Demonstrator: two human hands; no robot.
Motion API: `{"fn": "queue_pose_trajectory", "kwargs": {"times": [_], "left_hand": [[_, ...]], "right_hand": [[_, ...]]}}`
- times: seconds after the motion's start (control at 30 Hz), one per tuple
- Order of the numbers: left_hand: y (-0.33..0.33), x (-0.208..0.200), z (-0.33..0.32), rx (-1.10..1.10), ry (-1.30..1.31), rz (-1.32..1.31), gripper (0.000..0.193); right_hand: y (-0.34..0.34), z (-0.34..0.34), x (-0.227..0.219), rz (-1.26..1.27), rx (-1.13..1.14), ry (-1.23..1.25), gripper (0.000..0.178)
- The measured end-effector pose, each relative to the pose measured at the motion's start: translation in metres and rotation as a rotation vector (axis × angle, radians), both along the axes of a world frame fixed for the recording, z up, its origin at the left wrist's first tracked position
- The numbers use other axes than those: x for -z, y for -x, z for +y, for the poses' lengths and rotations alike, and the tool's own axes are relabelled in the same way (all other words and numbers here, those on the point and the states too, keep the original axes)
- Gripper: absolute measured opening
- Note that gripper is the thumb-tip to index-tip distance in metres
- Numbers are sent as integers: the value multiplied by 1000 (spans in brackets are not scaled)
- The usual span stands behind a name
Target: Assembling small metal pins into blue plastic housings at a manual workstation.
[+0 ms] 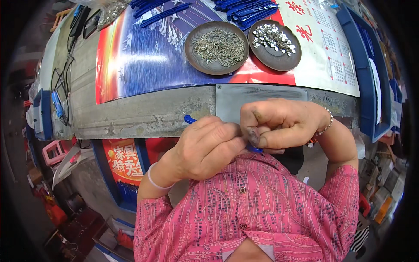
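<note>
My left hand [208, 147] is closed around a slim blue plastic piece [189, 119]. One hooked end of it pokes out past my knuckles, and a blue bit shows below my right fingertips; the middle is hidden in my grip. Curled in front of my chest, my right hand [283, 124] has its thumb and fingertips pinched together at that lower bit. Whatever lies in the pinch is too small or covered to make out. Beyond my hands, a dark round dish [196, 61] holds many small metal pins, and a second dark dish [279, 64] holds shiny round metal pieces.
Bundles of similar blue plastic pieces [251, 13] lie at the far side, on a printed poster [144, 78] covering the table. A grey plate [262, 91] sits at the near edge. Blue bins [362, 70] stand right, others left. Cables [65, 87] run along the left side.
</note>
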State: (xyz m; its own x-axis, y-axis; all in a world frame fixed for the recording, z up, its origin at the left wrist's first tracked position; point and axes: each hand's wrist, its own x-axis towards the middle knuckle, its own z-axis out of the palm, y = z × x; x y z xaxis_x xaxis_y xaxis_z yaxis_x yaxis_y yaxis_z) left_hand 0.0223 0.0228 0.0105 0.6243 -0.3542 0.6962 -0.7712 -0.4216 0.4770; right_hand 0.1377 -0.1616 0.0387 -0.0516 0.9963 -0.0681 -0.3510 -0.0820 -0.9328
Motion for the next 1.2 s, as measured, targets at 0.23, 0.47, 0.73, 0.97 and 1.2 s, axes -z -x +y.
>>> {"fn": "queue_pose_trajectory", "kwargs": {"times": [0.23,0.47,0.73,0.97,1.2], "left_hand": [[-1,8,3,7,39,48,25],[2,8,2,0,63,64,27],[9,5,-2,4,32,21,23],[25,2,-4,105,-16,111,14],[50,-7,-16,-24,-211,-78,26]], "right_hand": [[-5,6,1,-155,-12,-54,7],[-4,8,-1,-50,-36,-18,6],[2,7,-4,-190,-86,-69,5],[16,-2,-29,-655,-212,-35,14],[41,-21,-10,-114,-53,285,16]]}}
